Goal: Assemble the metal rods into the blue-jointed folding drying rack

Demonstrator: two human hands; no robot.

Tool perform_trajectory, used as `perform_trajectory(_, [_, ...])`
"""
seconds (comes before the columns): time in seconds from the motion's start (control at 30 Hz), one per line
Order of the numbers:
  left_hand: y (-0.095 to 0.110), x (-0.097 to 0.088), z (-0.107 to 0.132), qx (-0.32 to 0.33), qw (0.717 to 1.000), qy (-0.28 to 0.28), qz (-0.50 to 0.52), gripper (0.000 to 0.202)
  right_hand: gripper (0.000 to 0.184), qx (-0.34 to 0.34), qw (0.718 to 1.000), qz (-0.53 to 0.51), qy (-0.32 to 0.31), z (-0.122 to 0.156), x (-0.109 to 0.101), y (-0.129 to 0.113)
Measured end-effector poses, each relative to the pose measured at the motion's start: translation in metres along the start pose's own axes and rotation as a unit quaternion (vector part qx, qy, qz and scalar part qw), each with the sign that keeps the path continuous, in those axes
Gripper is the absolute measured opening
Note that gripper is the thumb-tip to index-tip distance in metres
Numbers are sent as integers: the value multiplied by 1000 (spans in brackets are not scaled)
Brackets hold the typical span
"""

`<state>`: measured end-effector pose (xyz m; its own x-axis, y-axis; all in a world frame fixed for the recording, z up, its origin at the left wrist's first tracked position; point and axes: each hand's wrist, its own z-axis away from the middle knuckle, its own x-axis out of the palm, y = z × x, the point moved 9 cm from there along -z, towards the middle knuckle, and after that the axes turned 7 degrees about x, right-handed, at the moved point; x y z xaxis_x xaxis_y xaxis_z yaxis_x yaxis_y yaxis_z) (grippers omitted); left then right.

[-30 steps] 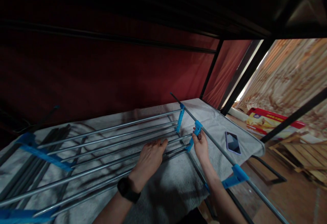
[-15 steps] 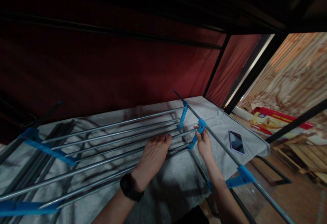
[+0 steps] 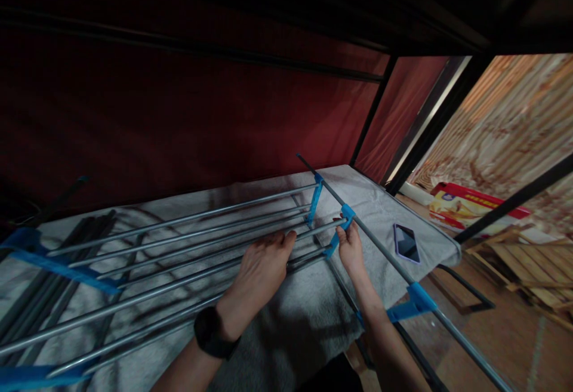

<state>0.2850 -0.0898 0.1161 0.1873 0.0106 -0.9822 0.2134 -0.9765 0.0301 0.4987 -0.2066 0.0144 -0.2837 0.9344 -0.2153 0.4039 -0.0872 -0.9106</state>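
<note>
A rack of grey metal tubes (image 3: 197, 204) joined by blue plastic brackets lies across the bed-like surface. My left hand (image 3: 268, 261), with a black watch on its wrist, is wrapped over one of the middle tubes. At that tube's right end, my right hand (image 3: 351, 247) grips a blue bracket (image 3: 347, 213), its thumb near the spot where tube and bracket meet. A long side pole (image 3: 380, 244) runs through this bracket and another blue bracket (image 3: 412, 303) nearer to me. On the left, the tubes end at a further blue bracket (image 3: 67, 265).
Loose dark tubes (image 3: 92, 225) lie at the left on the grey blanket (image 3: 313, 314). A phone (image 3: 406, 243) rests right of the side pole. Black frame posts (image 3: 441, 117) stand at the right; beyond are a red and yellow box (image 3: 470, 206) and a wooden pallet (image 3: 523, 264).
The view has shifted slightly, so the rack and phone sit a little further left. Both hands keep their holds, the right thumb now closer to the tube's end.
</note>
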Motion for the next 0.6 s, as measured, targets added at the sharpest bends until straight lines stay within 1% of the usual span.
perform_trajectory(0.2, [0, -1, 0, 1, 1000, 6, 10, 60, 45, -4, 1000, 1, 5, 1, -1, -1])
perform_trajectory(0.37, [-1, 1, -1, 1, 1000, -5, 13, 58, 46, 1, 1000, -10, 8, 1, -1, -1])
perform_trajectory(0.6, [0, 1, -2, 18, 1000, -6, 8, 59, 47, 3, 1000, -14, -2, 2, 0, -3])
